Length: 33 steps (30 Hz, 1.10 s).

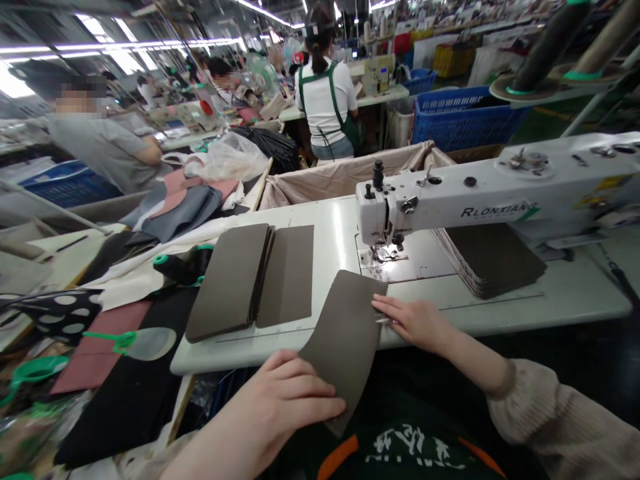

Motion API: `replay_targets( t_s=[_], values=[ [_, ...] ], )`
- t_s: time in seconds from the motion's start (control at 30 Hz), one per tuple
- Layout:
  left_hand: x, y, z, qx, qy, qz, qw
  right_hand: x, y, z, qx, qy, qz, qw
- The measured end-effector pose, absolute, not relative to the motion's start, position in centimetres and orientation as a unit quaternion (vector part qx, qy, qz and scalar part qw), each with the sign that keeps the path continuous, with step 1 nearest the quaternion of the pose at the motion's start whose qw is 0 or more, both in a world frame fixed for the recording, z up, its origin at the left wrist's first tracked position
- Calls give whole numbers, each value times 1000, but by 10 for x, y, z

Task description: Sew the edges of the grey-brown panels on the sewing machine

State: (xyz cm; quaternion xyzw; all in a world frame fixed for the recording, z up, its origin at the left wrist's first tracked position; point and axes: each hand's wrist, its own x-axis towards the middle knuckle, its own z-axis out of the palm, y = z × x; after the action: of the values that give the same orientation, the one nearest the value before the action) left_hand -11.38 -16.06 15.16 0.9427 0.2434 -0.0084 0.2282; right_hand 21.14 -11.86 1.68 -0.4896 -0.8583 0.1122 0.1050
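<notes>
Grey-brown panel [345,333]: overhanging the sewing table's [310,220] front edge, short of the presser foot [386,252].
Left hand [285,400]: pinching the panel's near end.
Right hand [415,323]: flat on the panel's right edge.
Step judged: alignment; feeding under the foot next.

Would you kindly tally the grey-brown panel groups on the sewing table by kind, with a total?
Single panel held by left hand and right hand: 1
Flat stacks left of the needle: 2
Stack under the sewing machine arm: 1
Total: 4
</notes>
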Motion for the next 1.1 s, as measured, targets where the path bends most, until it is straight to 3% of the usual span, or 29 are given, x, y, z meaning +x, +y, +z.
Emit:
replay_targets(
  t_s=[0.1, 0.23, 0.37, 0.43, 0.67, 0.9, 1.1],
  values=[
    [-156, -145, 170, 948, 277, 32, 153, 213, -158, 15, -515, -840, 130, 111],
    [-160, -109, 139, 928, 353, 55, 103, 228, -189, 13, -527, -801, 222, 177],
    [-86, -97, 87, 900, 398, 83, 158, 256, -198, 7, -593, -677, 265, 346],
    [-38, -106, 64, 893, 387, 107, 204, 271, -201, 1, -643, -606, 265, 385],
    [64, -137, 10, 887, 372, 157, 222, 280, -217, -4, -699, -600, 265, 285],
    [68, -133, 5, 828, 403, 232, 314, 259, -214, -2, -673, -677, 224, 196],
    [65, -134, 5, 814, 402, 248, 338, 246, -204, -2, -670, -695, 187, 182]
  ],
)
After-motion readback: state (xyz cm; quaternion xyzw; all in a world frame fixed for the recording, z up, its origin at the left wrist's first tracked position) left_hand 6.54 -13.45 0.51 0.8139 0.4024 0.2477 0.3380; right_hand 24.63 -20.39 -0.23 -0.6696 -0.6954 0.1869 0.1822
